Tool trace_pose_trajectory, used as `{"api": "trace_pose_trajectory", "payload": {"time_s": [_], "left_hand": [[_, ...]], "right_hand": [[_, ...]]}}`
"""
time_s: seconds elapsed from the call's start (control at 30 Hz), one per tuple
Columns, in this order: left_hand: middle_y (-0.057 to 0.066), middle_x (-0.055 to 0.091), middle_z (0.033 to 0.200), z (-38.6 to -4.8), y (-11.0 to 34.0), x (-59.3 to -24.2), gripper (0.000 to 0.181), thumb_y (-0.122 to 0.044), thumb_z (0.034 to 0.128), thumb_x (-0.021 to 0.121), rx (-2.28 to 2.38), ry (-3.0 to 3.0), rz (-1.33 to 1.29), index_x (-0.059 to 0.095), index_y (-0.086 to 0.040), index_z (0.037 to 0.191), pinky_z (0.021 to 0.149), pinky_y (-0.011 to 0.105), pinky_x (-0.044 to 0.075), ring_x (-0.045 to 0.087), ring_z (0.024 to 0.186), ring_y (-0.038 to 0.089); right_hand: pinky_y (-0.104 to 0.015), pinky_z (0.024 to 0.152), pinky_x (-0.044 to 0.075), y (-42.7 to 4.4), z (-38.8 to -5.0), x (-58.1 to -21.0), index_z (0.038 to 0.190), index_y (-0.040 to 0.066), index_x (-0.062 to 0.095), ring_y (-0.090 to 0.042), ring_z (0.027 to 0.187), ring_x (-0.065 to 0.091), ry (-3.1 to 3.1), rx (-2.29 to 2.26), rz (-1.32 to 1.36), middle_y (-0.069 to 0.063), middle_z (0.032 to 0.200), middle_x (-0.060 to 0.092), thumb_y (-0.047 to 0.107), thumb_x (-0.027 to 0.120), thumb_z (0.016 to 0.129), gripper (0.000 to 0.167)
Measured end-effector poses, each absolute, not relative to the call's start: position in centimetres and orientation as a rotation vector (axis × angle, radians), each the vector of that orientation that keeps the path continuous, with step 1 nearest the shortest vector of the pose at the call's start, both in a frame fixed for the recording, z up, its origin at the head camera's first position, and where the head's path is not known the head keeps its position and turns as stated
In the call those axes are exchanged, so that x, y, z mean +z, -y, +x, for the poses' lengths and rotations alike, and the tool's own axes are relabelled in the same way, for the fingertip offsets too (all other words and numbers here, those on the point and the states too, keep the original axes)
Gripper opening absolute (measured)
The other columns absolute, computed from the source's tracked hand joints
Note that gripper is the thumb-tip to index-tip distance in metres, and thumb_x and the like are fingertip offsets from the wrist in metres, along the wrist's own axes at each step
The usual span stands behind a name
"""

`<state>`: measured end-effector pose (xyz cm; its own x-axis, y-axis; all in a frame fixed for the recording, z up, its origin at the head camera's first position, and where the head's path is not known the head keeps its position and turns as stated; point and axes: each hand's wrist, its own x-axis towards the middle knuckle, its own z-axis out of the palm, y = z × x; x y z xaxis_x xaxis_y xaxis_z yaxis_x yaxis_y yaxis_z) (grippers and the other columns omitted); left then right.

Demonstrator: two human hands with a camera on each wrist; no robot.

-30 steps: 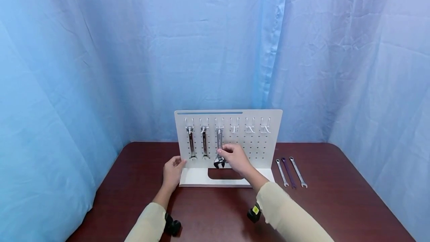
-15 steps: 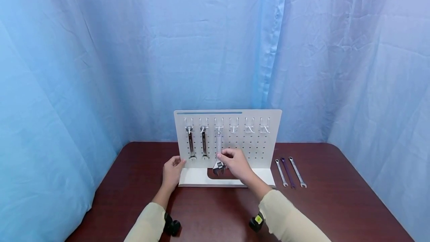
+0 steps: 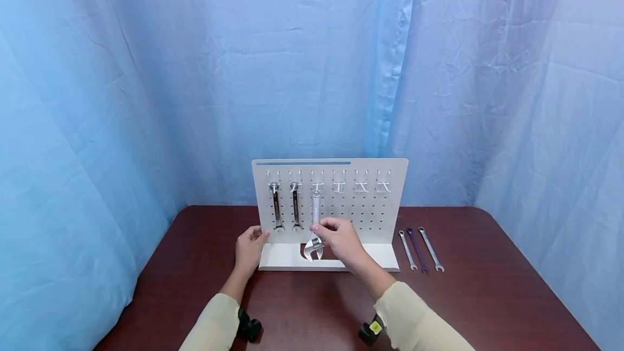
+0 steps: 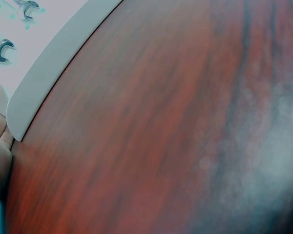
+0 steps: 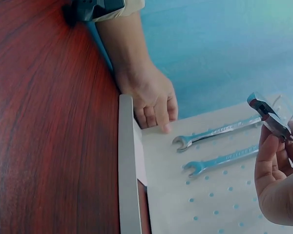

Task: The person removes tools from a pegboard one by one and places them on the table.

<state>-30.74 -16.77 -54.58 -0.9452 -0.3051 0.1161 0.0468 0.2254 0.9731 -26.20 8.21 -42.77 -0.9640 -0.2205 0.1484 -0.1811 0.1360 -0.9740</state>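
Observation:
My right hand [image 3: 341,240] pinches an adjustable wrench [image 3: 316,213] by the lower handle, jaw end down. The wrench's ring end is just below the third hook [image 3: 318,186] from the left, in front of the white pegboard [image 3: 361,213]; the head view does not settle whether they touch. In the right wrist view, the fingers [image 5: 268,158] hold the wrench out from the board. My left hand [image 3: 249,248] grips the pegboard's lower left edge, its thumb on the front face [image 5: 165,127]. Two combination wrenches [image 3: 276,207] hang on the first two hooks.
Right of the board, two silver combination wrenches [image 3: 431,251] and a purple one [image 3: 417,251] lie on the dark red table [image 3: 312,307]. Three white hooks [image 3: 361,186] on the board's right half hold nothing. Blue curtains [image 3: 273,69] enclose the table.
My right hand has lowered the adjustable wrench from the third hook and drawn it toward me; its jaw end now hangs lower and turned to show its face. My left hand stays at the edge.

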Motion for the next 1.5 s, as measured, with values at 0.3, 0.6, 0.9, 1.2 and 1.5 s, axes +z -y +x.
{"api": "trace_pose_trajectory", "payload": {"time_s": [0.3,0.6,0.9,1.2,1.5], "left_hand": [[0.016,0.069,0.114,-30.7,16.8,-54.3,0.028,-0.019,0.0974,0.070,-1.763,2.240,0.255,0.068,-0.002,0.119,0.089,0.043,0.055,0.064,0.112,0.029],[0.016,0.069,0.113,-30.7,16.6,-54.2,0.028,-0.020,0.0973,0.070,-1.754,2.237,0.260,0.069,-0.001,0.118,0.089,0.044,0.054,0.064,0.110,0.029],[0.014,0.069,0.111,-30.7,16.7,-54.2,0.025,-0.020,0.0979,0.070,-1.743,2.241,0.260,0.070,-0.003,0.116,0.088,0.043,0.054,0.064,0.108,0.027],[0.013,0.069,0.110,-30.8,16.6,-54.3,0.025,-0.019,0.0980,0.069,-1.721,2.247,0.254,0.070,-0.003,0.117,0.090,0.044,0.054,0.064,0.109,0.027],[0.014,0.069,0.111,-30.5,16.5,-54.5,0.024,-0.019,0.0975,0.070,-1.729,2.244,0.270,0.070,-0.004,0.116,0.090,0.045,0.053,0.064,0.109,0.028]], "right_hand": [[-0.023,0.055,0.037,-8.0,-25.1,-41.7,0.088,0.003,0.073,-0.013,0.064,0.045,-2.401,-1.949,-0.481,0.001,0.066,0.050,0.018,0.071,0.095,0.017],[-0.023,0.055,0.044,-9.3,-23.9,-41.5,0.090,0.001,0.071,-0.009,0.058,0.041,-2.382,-1.901,-0.492,0.003,0.064,0.046,0.020,0.071,0.095,0.019],[-0.024,0.059,0.041,-13.1,-23.5,-42.6,0.091,-0.002,0.072,-0.010,0.065,0.049,-2.532,-1.867,-0.481,0.001,0.069,0.054,0.014,0.070,0.095,0.017],[-0.026,0.057,0.039,-18.8,-23.7,-44.1,0.089,0.000,0.070,-0.011,0.062,0.045,-2.721,-1.773,-0.308,0.000,0.067,0.048,0.018,0.072,0.095,0.019],[-0.027,0.057,0.041,-23.6,-24.0,-45.2,0.101,0.000,0.072,-0.011,0.065,0.049,-2.871,-1.607,-0.036,-0.002,0.080,0.062,0.024,0.068,0.098,0.024]]}}
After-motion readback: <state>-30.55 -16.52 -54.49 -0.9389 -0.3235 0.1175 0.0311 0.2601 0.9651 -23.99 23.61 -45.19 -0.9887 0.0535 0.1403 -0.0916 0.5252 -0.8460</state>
